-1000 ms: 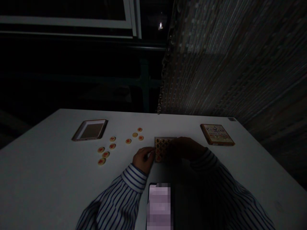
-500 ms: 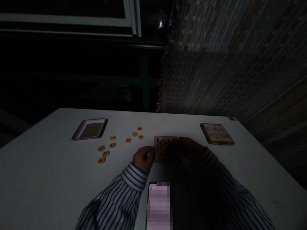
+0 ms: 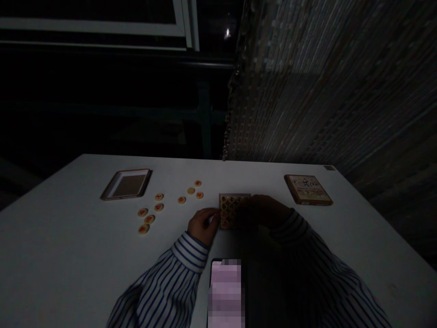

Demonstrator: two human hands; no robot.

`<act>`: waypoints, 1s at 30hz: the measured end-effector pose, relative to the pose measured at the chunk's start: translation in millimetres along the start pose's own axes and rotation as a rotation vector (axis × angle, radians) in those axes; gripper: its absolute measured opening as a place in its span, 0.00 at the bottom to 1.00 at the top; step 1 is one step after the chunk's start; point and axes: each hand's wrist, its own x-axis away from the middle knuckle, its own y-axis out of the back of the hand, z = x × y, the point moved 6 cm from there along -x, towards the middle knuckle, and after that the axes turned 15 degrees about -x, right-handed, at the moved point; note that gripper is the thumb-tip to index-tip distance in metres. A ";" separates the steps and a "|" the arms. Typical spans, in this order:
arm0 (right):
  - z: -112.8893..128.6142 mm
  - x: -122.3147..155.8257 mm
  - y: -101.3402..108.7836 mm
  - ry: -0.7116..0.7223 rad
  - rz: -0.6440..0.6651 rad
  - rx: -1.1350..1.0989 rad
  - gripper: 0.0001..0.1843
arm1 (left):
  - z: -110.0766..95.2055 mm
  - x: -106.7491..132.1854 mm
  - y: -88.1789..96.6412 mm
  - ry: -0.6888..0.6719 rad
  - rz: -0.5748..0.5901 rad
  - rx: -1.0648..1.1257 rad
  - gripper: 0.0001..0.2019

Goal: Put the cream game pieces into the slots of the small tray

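Observation:
A small rectangular tray holds rows of round Chinese chess pieces in front of me. My left hand is closed at the tray's left side, thumb and fingertips pinching its edge. Over the right part of the tray lies my right hand, in deep shadow. Its fingers cannot be made out, nor whether they hold a piece. To the left, several loose wooden pieces with red characters are scattered on the table. One piece among them shows a plain face.
An open, shallow box half lies at the back left of the white table. At the right rests a printed box lid. A lit phone lies at the near edge between my arms. A bead curtain hangs behind.
The view has shifted very slightly. Both hands stay at the tray, and the loose pieces lie as before.

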 end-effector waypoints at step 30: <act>-6.3 9.9 20.4 -0.013 -0.131 0.049 0.13 | 0.0 0.1 1.8 0.004 -0.013 0.009 0.08</act>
